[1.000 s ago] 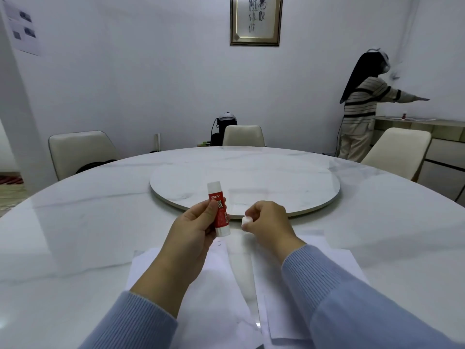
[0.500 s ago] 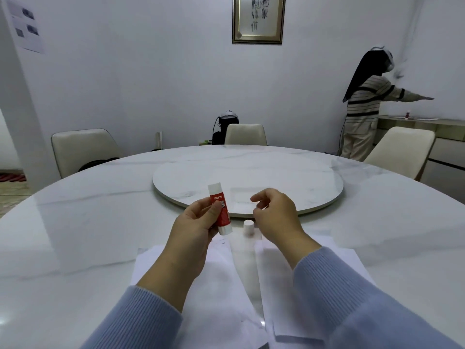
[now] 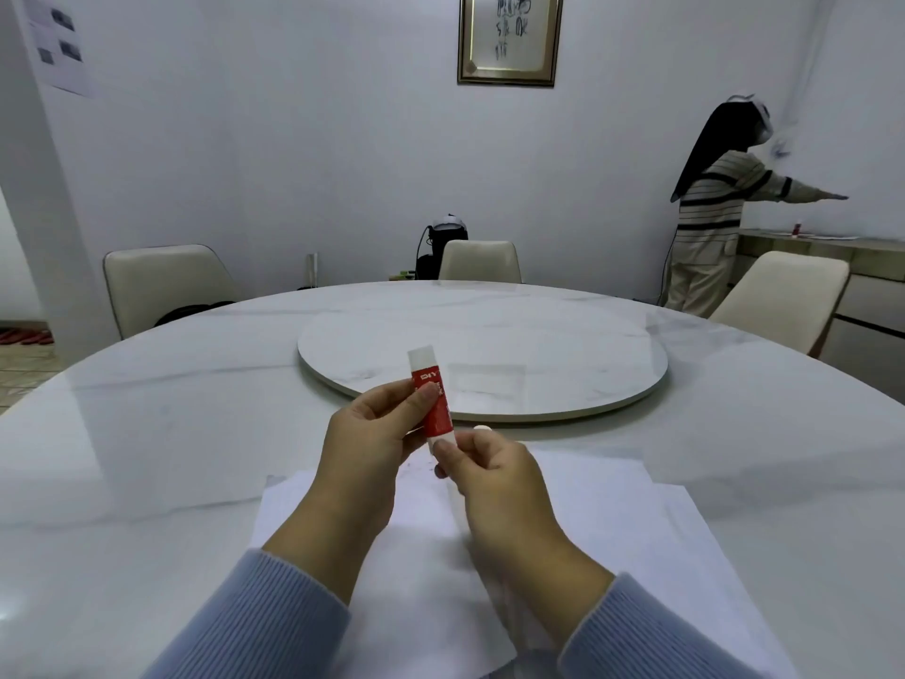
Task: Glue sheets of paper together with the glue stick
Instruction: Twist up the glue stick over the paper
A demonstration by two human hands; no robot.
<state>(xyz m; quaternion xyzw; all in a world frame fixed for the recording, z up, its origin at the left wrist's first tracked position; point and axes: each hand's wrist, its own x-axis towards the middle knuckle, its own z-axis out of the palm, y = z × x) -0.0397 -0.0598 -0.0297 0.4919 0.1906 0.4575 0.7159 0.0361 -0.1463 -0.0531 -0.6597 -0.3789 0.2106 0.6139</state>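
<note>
While the left hand (image 3: pixel 365 445) grips the glue stick (image 3: pixel 431 399) around its middle, thumb and fingers curled against the red label, the right hand (image 3: pixel 489 470) pinches the stick's lower white end between thumb and forefinger. Both hands are raised above the sheets of paper (image 3: pixel 587 512), which lie flat on the near part of the round marble table (image 3: pixel 147 433). The stick is a short cylinder, tilted slightly with its top leaning left; its upper end is white, its body wrapped in red with white lettering that reads "DIY" near the top, and its bottom end is white again where the right fingers hold it. A small white cap (image 3: pixel 482 427) sits on the table just beyond the right hand, close to the edge of the raised turntable (image 3: pixel 538 345) at the table's centre. The paper is plain white, several sheets overlapping, with one corner showing left of the left wrist. Pale blue ribbed sleeves (image 3: pixel 254 624) cover both forearms. Cream chairs (image 3: pixel 161 281) stand round the far side, and another person in a striped top (image 3: pixel 710 203) stands by the right wall.
</note>
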